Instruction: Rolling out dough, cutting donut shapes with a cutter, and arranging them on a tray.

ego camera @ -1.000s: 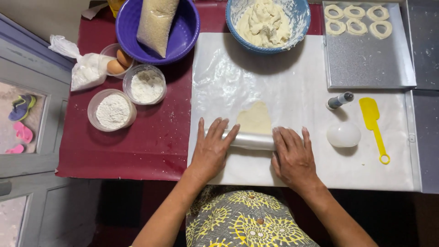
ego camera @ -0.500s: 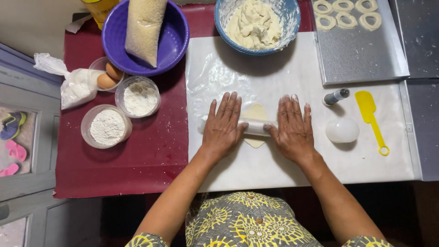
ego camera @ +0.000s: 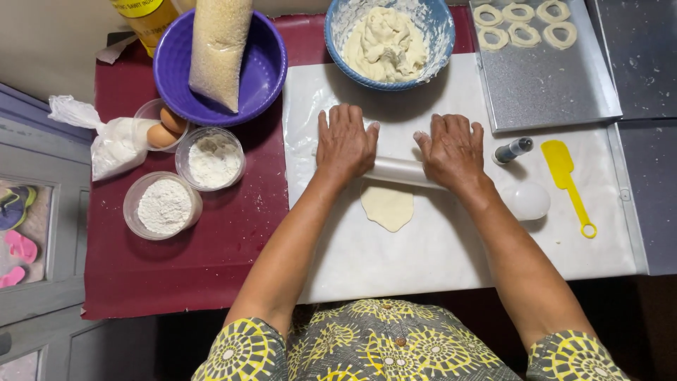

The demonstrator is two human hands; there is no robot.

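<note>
Dark red table [ego camera: 211, 261], white plastic sheet [ego camera: 437, 254], left hand [ego camera: 345, 143] and right hand [ego camera: 451, 149] spread flat on rolling pin [ego camera: 400, 171], flattened dough [ego camera: 388, 207] beside it, grey floor [ego camera: 42, 212] at left.

Blue bowl [ego camera: 338, 28] of dough at far centre of the worktop [ego camera: 211, 261]. Purple bowl [ego camera: 261, 77] far left, a bag of pale grains [ego camera: 218, 49] lying in it. Two tubs of white powder [ego camera: 210, 159] [ego camera: 163, 206] on the left, eggs [ego camera: 166, 127] in a tub beside a plastic bag [ego camera: 106, 141]. Metal tray [ego camera: 550, 85] far right with dough rings [ego camera: 522, 25]. Yellow spatula [ego camera: 564, 169], small bottle [ego camera: 513, 149] and white round lid [ego camera: 525, 201] on the right.
</note>
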